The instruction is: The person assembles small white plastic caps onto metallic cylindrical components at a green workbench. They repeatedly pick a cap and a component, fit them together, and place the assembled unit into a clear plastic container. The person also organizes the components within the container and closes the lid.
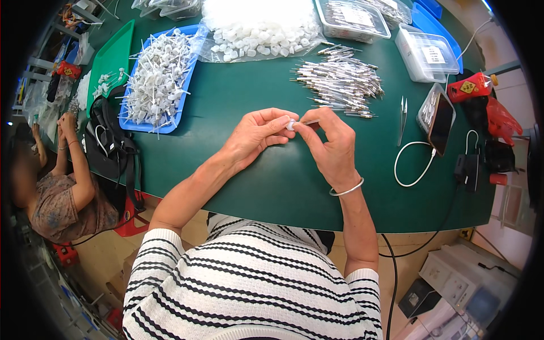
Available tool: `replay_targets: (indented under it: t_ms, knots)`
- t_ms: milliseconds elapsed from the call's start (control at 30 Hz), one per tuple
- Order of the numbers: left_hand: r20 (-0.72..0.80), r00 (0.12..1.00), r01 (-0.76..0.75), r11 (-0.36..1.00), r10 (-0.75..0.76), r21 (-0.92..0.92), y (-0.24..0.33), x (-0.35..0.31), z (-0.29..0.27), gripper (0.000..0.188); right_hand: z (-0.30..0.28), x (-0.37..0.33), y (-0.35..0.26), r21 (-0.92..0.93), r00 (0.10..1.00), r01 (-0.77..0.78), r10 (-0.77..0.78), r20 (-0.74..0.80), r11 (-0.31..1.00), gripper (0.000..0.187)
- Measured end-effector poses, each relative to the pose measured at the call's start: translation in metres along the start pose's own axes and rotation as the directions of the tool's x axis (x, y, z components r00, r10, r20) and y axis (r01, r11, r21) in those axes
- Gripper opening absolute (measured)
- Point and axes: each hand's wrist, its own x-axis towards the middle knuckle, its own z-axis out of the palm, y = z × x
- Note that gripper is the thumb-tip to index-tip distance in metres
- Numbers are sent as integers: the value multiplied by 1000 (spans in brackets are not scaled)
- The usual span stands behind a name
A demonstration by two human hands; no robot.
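We record our two hands meeting over the middle of the green desk [272,187], forearms coming up from the lower edge. Left hand [258,133]: fingers curled, thumb and forefinger pinched on a small white cap [290,124]. Right hand [328,144]: fingers closed around a thin metal pin [310,121], its tip touching the cap; a silver bangle [347,190] sits on that wrist. Both hands are closed tight, with only the cap and pin between the fingertips.

Just right of our hands: tweezers [402,116] lying flat, a phone [440,123] propped by a small clear case, and a white cable [412,164] looping from it.

Beyond the hands: a loose pile of metal pins [340,82] lying directly on the desk.

To the left: a blue tray [184,93] heaped with white assembled pieces [156,76], and past it a green tray [113,56] with a few white pieces. A black bag [110,144] hangs at the desk's left edge.

Farthest: a clear bag of white caps [260,28]; two clear lidded boxes [428,54], the one at top centre holding metal parts, the right one's contents hard to make out. A red object [470,86] sits at the right rim.

Another person [59,187] sits at far left, partly cut off by the rim.
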Motion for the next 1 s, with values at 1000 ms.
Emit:
replay_targets:
  t_ms: [1000]
  knots:
    - [48, 942, -334, 908, 333, 253, 0, -4, -1, 26, -8, 1, -9, 58, 979, -182, 175, 105, 982, 8]
